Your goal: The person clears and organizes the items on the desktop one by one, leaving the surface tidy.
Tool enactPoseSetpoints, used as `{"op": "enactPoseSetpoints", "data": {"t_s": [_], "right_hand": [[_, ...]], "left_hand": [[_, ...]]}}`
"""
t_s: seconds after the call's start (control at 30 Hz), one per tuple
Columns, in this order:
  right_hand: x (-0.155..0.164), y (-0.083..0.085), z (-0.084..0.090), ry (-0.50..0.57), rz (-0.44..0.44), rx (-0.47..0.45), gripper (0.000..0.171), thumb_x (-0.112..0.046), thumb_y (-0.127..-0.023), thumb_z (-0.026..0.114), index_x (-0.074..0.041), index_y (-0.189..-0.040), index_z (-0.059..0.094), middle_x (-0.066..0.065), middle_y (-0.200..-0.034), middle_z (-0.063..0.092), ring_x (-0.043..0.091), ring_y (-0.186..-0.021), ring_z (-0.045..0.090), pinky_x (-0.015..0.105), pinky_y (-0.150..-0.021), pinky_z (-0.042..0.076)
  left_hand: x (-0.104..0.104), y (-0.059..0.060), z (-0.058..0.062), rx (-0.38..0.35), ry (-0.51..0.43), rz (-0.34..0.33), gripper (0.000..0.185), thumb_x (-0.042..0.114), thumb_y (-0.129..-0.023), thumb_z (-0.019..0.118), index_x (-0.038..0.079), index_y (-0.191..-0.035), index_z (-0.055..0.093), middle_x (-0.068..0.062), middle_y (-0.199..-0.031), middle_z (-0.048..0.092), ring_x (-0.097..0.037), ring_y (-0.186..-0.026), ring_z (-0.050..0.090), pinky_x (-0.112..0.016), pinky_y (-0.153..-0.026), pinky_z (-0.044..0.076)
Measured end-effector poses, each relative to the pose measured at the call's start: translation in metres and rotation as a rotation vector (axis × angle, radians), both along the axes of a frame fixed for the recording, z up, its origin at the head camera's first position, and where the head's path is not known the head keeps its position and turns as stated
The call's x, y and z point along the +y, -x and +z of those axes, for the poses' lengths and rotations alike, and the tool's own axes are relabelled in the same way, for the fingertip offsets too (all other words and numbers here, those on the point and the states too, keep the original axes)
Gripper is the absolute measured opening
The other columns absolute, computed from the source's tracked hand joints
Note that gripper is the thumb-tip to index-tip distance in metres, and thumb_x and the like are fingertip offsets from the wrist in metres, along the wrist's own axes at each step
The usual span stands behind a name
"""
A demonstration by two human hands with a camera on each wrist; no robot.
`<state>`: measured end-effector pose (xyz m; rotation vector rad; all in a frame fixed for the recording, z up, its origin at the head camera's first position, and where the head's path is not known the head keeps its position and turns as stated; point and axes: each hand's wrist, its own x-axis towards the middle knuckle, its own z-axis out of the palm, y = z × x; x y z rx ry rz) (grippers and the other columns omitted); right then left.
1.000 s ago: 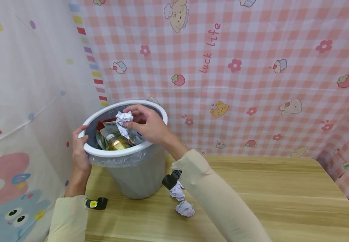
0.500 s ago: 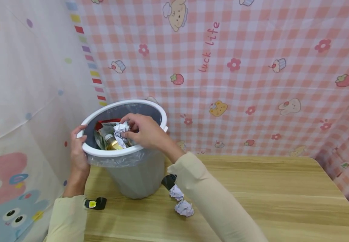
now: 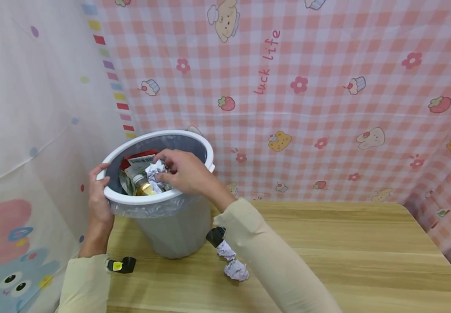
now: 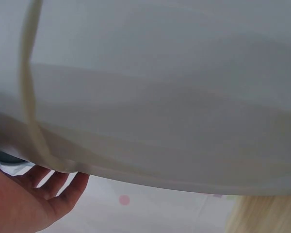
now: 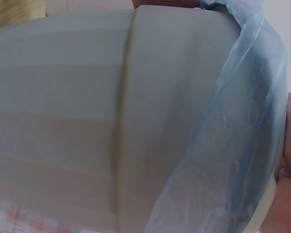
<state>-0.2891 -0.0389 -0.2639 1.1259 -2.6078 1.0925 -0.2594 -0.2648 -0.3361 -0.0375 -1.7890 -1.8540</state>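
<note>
A grey waste bin [image 3: 174, 237] with a white rim stands on the table, its clear plastic liner [image 3: 147, 211] folded over the edge. My left hand [image 3: 100, 202] grips the rim at the left, fingers hooked over it; the left wrist view shows its fingers [image 4: 70, 194] against the bin wall. Reaching over the right side, my right hand [image 3: 188, 174] pinches a crumpled paper ball [image 3: 155, 171] inside the bin. Close by the paper lie a bottle [image 3: 143, 186] with yellow contents and a red and white packet [image 3: 133, 161]. The bin wall fills most of both wrist views.
Two more crumpled paper balls, one nearer [image 3: 236, 270] and one farther [image 3: 225, 250], lie on the wooden table [image 3: 346, 252] right of the bin, by my right forearm. A pink checked cloth [image 3: 311, 108] hangs behind, and a white printed cloth [image 3: 38, 130] at the left.
My right hand has lowered the paper ball deeper into the bin, down beside the bottle. My left hand keeps its grip on the rim. The head view has shifted slightly.
</note>
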Motion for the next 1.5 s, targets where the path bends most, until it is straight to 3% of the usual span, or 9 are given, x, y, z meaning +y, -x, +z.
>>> {"op": "enactPoseSetpoints", "data": {"t_s": [0.43, 0.7, 1.3, 1.5], "right_hand": [[0.0015, 0.0003, 0.0000, -0.010, -0.005, 0.008, 0.045, -0.028, -0.094, 0.068, -0.018, -0.137, 0.055, 0.004, -0.118, 0.065, 0.008, -0.093, 0.061, 0.023, -0.080, 0.047], [0.0014, 0.0001, 0.0005, -0.012, -0.003, 0.001, 0.049, -0.029, -0.093, 0.069, -0.017, -0.139, 0.054, 0.001, -0.111, 0.065, 0.006, -0.089, 0.063, 0.021, -0.080, 0.047], [0.0030, -0.0021, -0.0056, 0.084, 0.003, 0.013, 0.041, -0.025, -0.093, 0.069, -0.015, -0.131, 0.059, 0.002, -0.107, 0.062, 0.006, -0.090, 0.061, 0.017, -0.078, 0.047], [0.0034, -0.0009, -0.0057, 0.150, 0.022, 0.034, 0.036, -0.021, -0.093, 0.070, -0.012, -0.127, 0.061, 0.002, -0.105, 0.061, 0.008, -0.091, 0.060, 0.014, -0.079, 0.047]], "left_hand": [[0.0009, 0.0008, 0.0002, 0.014, -0.030, -0.012, 0.041, 0.017, -0.100, 0.026, 0.015, -0.137, 0.043, -0.003, -0.150, 0.029, -0.023, -0.138, 0.028, -0.036, -0.119, 0.019], [0.0001, 0.0000, -0.0014, 0.007, 0.000, -0.006, 0.042, 0.019, -0.101, 0.026, 0.015, -0.139, 0.042, -0.002, -0.150, 0.029, -0.023, -0.137, 0.029, -0.040, -0.119, 0.019], [0.0005, -0.0015, -0.0032, -0.022, 0.026, -0.002, 0.043, 0.021, -0.101, 0.025, 0.018, -0.142, 0.039, -0.002, -0.153, 0.026, -0.022, -0.137, 0.027, -0.040, -0.119, 0.018], [0.0005, -0.0010, -0.0007, 0.002, 0.006, 0.000, 0.042, 0.018, -0.100, 0.026, 0.015, -0.140, 0.041, -0.002, -0.151, 0.028, -0.022, -0.136, 0.029, -0.035, -0.117, 0.020]]}}
